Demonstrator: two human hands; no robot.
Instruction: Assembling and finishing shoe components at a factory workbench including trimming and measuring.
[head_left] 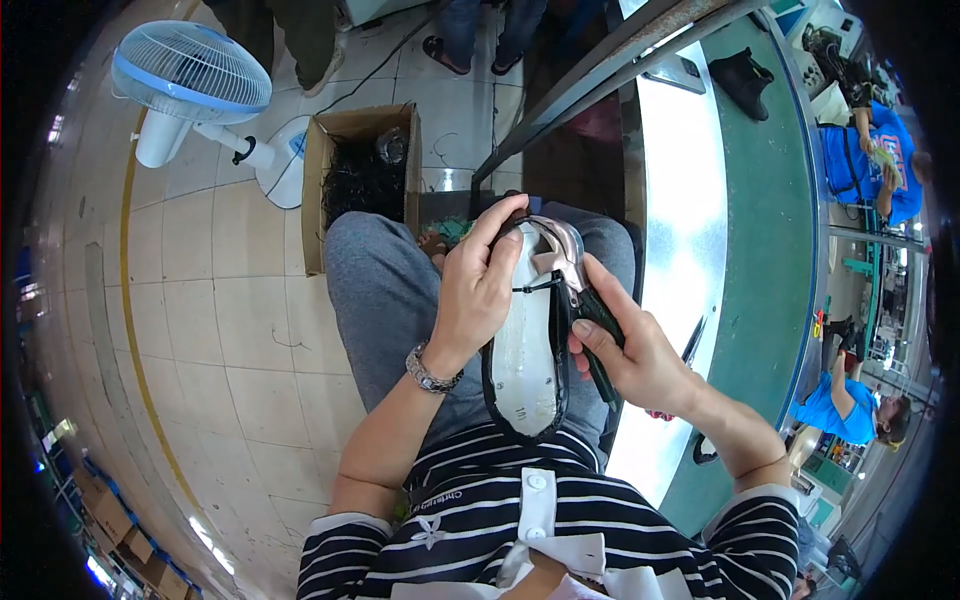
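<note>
Over my lap is a black shoe upper with its pale insole board [525,355] facing up. My left hand [472,295] grips the far end of this shoe, with the fingers wrapped over its edge and thumb on the board. In my right hand [640,352] are lasting pincers [562,250] with a silver head and dark green handles. Their jaws are at the shoe's far right edge; whether they pinch the upper I cannot tell. A thin dark strip or cord [537,288] crosses the board near the pincers.
A cardboard box [312,200] of black scraps stands ahead on the tiled floor, beside a white and blue fan [190,70]. To my right run a shiny metal ledge [675,200] and a green conveyor belt [765,230] carrying a black boot [742,83]. A metal bar [580,90] slants ahead. People in blue work beyond.
</note>
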